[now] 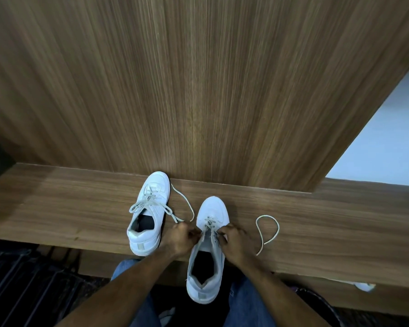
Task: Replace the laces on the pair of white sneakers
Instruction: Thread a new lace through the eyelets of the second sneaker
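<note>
Both hands sat on the near sneaker (208, 251), which lay toe-away with its heel hanging off the counter (80, 208) edge: left hand (178, 239) had fingers curled pinching the lace (268, 232) at the left eyelets, right hand (234, 241) pinching it at the right eyelets. Lace was threaded through the lowest eyelets only, with loose ends trailing both sides, the right one looped on the counter. Second sneaker (149, 213) stood just left, fully laced and bow-tied, toe against the wood panel (198, 90).

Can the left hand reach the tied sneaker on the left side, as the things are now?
Probably yes. The left hand is beside the tied sneaker, close to its heel, and nothing lies between them. But it now pinches the lace of the other sneaker, so it must release first.
</note>
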Tool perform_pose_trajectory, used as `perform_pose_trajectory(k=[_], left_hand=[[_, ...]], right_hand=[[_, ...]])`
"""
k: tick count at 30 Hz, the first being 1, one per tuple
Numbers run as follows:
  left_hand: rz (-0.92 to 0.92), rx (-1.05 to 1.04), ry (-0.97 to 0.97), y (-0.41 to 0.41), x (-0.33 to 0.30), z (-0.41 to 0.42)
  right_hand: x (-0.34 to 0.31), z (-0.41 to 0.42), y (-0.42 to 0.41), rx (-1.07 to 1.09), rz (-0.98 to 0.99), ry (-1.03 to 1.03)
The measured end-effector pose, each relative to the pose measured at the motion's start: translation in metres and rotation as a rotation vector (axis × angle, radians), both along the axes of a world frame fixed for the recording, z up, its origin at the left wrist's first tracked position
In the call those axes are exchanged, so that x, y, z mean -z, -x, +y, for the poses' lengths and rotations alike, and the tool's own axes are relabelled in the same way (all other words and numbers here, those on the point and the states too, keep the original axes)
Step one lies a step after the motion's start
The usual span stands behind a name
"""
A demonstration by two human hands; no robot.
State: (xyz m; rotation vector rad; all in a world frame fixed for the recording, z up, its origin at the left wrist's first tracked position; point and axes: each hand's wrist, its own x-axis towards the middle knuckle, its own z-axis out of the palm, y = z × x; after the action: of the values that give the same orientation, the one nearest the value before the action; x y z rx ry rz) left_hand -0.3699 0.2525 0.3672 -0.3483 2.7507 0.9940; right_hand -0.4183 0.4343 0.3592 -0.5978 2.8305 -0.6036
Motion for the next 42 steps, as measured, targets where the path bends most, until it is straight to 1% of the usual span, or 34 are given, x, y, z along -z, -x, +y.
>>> perform_pose_trajectory(k=[4, 8, 10, 12, 14, 15, 16, 17, 18, 19, 21, 22, 23, 24, 26, 27, 28, 30, 31, 33, 35, 38, 40, 42], left_hand=[[-0.037, 0.062, 0.300, 0.005, -0.009, 0.004], [-0.085, 0.111, 0.560, 0.010, -0.015, -0.004], [-0.063, 0.121, 0.627, 0.011, -0.017, -0.006], [-0.052, 0.118, 0.664, 0.011, -0.017, -0.005], [-0.048, 0.116, 0.677, 0.011, -0.014, -0.003], [-0.054, 0.108, 0.669, 0.011, -0.013, -0.002], [-0.069, 0.095, 0.654, 0.011, -0.012, -0.002], [-0.082, 0.071, 0.630, 0.011, -0.011, -0.001], [-0.088, 0.047, 0.597, 0.011, -0.011, -0.001], [-0.064, 0.015, 0.535, 0.011, -0.011, 0.001], [0.071, -0.070, 0.363, 0.011, -0.017, 0.006], [0.173, -0.094, 0.289, 0.010, -0.021, 0.009], [0.256, -0.082, 0.228, 0.011, -0.024, 0.013], [0.298, -0.045, 0.161, 0.013, -0.027, 0.019], [0.283, 0.054, -0.039, 0.017, -0.030, 0.031], [0.255, 0.065, -0.174, 0.020, -0.031, 0.037], [0.223, 0.031, -0.315, 0.021, -0.033, 0.043], [0.104, -0.058, -0.582, 0.023, -0.040, 0.053], [0.040, -0.077, -0.673, 0.023, -0.042, 0.057], [0.007, -0.065, -0.737, 0.025, -0.043, 0.057], [0.042, -0.058, -0.760, 0.024, -0.042, 0.047], [0.117, -0.090, -0.700, 0.019, -0.038, 0.016], [0.115, -0.094, -0.584, 0.014, -0.032, -0.010], [0.114, -0.080, -0.415, 0.010, -0.023, -0.032]], right_hand=[[-0.004, -0.005, -0.001, 0.053, 0.067, -0.048], [-0.006, 0.008, 0.007, 0.004, 0.185, -0.292], [0.000, 0.012, 0.013, -0.035, 0.218, -0.370], [0.001, 0.013, 0.014, -0.069, 0.253, -0.379], [-0.003, 0.013, 0.012, -0.071, 0.228, -0.370], [-0.004, 0.014, 0.012, -0.054, 0.180, -0.339], [-0.005, 0.015, 0.014, -0.022, 0.109, -0.266], [-0.006, 0.016, 0.015, 0.023, 0.023, -0.146], [-0.009, 0.017, 0.015, 0.079, -0.102, 0.019], [-0.012, 0.018, 0.016, 0.155, -0.244, 0.232], [-0.027, 0.021, 0.018, 0.334, -0.478, 0.633], [-0.037, 0.021, 0.020, 0.389, -0.574, 0.794], [-0.047, 0.019, 0.022, 0.428, -0.645, 0.900], [-0.057, 0.018, 0.025, 0.443, -0.694, 0.970], [-0.075, 0.013, 0.031, 0.450, -0.757, 1.121], [-0.082, 0.009, 0.034, 0.460, -0.778, 1.186], [-0.087, 0.004, 0.036, 0.470, -0.797, 1.235], [-0.096, -0.007, 0.036, 0.490, -0.808, 1.270], [-0.098, -0.011, 0.037, 0.500, -0.803, 1.271], [-0.100, -0.016, 0.040, 0.528, -0.789, 1.277], [-0.097, -0.010, 0.047, 0.576, -0.737, 1.251], [-0.085, 0.014, 0.057, 0.715, -0.638, 1.224], [-0.069, 0.035, 0.061, 0.815, -0.587, 1.158], [-0.054, 0.050, 0.059, 0.868, -0.601, 1.068]])
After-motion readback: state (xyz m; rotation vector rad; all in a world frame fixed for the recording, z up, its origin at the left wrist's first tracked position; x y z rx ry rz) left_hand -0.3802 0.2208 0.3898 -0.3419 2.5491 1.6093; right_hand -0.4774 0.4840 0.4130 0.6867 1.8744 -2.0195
